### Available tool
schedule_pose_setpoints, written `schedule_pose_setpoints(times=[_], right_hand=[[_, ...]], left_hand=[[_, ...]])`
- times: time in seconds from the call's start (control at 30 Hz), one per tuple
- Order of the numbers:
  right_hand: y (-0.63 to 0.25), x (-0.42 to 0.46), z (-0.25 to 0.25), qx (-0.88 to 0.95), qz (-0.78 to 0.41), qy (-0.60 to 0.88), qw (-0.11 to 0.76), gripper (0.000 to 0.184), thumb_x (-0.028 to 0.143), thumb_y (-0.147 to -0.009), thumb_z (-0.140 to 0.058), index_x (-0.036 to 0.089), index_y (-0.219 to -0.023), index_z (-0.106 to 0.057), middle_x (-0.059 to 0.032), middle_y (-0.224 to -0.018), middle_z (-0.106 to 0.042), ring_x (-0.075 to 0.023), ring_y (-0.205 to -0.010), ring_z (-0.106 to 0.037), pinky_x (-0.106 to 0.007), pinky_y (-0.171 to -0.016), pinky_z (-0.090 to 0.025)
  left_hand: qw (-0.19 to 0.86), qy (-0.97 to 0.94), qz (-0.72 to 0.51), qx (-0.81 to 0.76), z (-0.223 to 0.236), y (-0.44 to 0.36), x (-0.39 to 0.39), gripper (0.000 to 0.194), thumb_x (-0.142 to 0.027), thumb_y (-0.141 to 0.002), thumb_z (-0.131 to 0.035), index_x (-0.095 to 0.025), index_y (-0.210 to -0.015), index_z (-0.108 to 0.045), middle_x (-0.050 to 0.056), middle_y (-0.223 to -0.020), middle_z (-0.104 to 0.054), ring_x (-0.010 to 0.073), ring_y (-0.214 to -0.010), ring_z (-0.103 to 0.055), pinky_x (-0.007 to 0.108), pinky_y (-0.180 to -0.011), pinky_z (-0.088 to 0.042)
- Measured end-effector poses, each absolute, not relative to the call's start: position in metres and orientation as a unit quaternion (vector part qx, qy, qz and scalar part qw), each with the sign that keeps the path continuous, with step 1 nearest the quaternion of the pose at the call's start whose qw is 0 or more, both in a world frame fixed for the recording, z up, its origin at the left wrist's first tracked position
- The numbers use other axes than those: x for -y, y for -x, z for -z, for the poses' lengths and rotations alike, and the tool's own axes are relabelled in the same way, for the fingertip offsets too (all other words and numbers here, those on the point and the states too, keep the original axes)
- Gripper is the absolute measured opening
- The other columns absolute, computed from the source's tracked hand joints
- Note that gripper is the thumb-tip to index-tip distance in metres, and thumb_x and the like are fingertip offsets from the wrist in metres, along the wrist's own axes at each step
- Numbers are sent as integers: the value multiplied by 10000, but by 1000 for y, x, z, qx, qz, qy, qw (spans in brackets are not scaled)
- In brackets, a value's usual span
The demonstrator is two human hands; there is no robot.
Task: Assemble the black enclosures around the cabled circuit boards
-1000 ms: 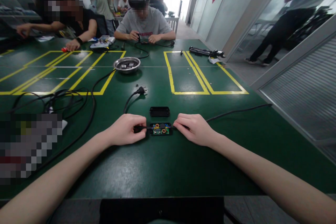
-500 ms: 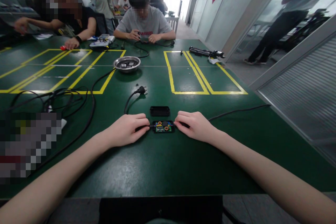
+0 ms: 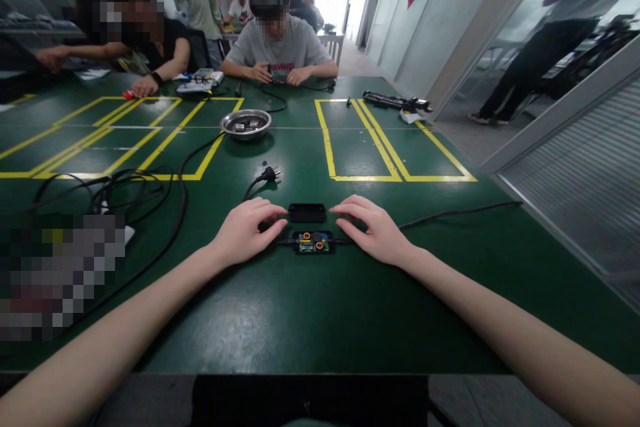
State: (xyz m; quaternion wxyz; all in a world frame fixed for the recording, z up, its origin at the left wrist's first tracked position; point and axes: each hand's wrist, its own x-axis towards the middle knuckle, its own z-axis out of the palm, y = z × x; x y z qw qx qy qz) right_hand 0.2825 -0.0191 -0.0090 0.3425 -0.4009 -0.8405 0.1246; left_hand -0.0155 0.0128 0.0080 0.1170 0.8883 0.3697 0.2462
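Note:
A small black case (image 3: 313,241) lies open on the green table (image 3: 310,307), showing a green circuit board with copper coils. Thin black cable runs out of both its ends. Just behind it lies a black lid (image 3: 307,213). My left hand (image 3: 245,232) rests left of the case with fingers stretched out, the index tip touching the lid's left end. My right hand (image 3: 374,232) mirrors it on the right, fingers spread, the index tip at the lid's right end. Neither hand has closed on anything.
A black plug (image 3: 270,174) lies behind the lid, its cord leading to my left hand. A cable (image 3: 450,213) runs off right. Tangled black cords (image 3: 110,190) lie at left. A metal bowl (image 3: 245,123) and a black tool (image 3: 395,101) sit farther back. Other people work across the table.
Both hands have left the cable ends of the open case and moved forward to the lid. Their fingers have opened from a pinch to stretched out.

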Motion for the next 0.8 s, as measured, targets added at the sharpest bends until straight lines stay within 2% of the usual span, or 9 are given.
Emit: schedule_pose_setpoints(times=[0.07, 0.1, 0.2, 0.3, 0.4, 0.5, 0.63, 0.7, 0.8], right_hand=[[-280, 20, 10, 832, -116, 433, 327, 356, 257, -1034, -530, 222, -1373, -634, -125, -1194, -685, -273, -1078, -651, -463, -936, -564], [-278, 20, 11, 835, -116, 439, 311, 391, 258, -1031, -531, 225, -1411, -616, -132, -1225, -681, -286, -1094, -643, -490, -949, -561], [-274, 22, 11, 842, -144, 437, 283, 330, 239, -1018, -552, 223, -1320, -685, -127, -1169, -710, -290, -1061, -646, -505, -938, -558], [-272, 22, 11, 826, -192, 438, 296, 217, 211, -1014, -568, 208, -1141, -744, -100, -1039, -734, -258, -987, -668, -440, -883, -561], [-272, 22, 10, 817, -217, 440, 303, 177, 205, -1013, -579, 208, -1036, -755, -74, -959, -727, -224, -909, -672, -381, -825, -548], [-271, 21, 10, 810, -219, 454, 298, 180, 205, -996, -602, 195, -1096, -750, -59, -910, -684, -203, -825, -642, -354, -774, -539], [-270, 22, 12, 791, -214, 477, 318, 438, 223, -954, -656, 216, -1391, -638, -86, -1091, -681, -208, -856, -622, -397, -833, -563], [-270, 22, 13, 795, -214, 468, 321, 430, 218, -950, -657, 224, -1380, -649, -98, -1136, -692, -225, -911, -631, -432, -885, -559], [-269, 23, 12, 803, -232, 440, 328, 350, 180, -956, -629, 213, -1297, -701, -81, -1035, -707, -226, -926, -647, -426, -896, -558]], left_hand=[[131, -877, -257, -385, -4, 12, -13, 278, -312, -993, -567, -177, -1166, -738, 77, -996, -730, 228, -915, -665, 368, -819, -545], [140, -873, -259, -389, -2, 10, -13, 285, -303, -988, -576, -181, -1189, -736, 83, -1040, -732, 236, -957, -665, 382, -852, -551], [190, -854, -268, -404, 0, 4, -8, 265, -289, -967, -620, -182, -1174, -746, 69, -1004, -743, 221, -913, -667, 370, -840, -560], [243, -828, -280, -420, 1, 0, -5, 213, -288, -943, -676, -178, -1102, -767, 49, -935, -764, 186, -786, -661, 324, -756, -548], [256, -827, -282, -413, 0, -2, -5, 147, -267, -938, -685, -194, -1021, -782, 47, -955, -778, 182, -800, -671, 309, -747, -539], [251, -836, -279, -400, -1, -2, -6, 127, -239, -948, -665, -199, -971, -783, 52, -980, -768, 199, -901, -690, 318, -806, -549], [257, -845, -273, -382, -5, -3, -5, 136, -219, -956, -649, -194, -910, -774, 61, -1017, -751, 207, -965, -703, 334, -887, -558], [268, -846, -275, -370, -6, -4, -3, 151, -210, -957, -634, -188, -873, -758, 64, -1039, -745, 200, -958, -708, 330, -894, -563], [274, -841, -290, -365, -7, -6, 0, 153, -189, -947, -617, -180, -840, -726, 65, -1028, -736, 196, -936, -709, 332, -874, -571]])
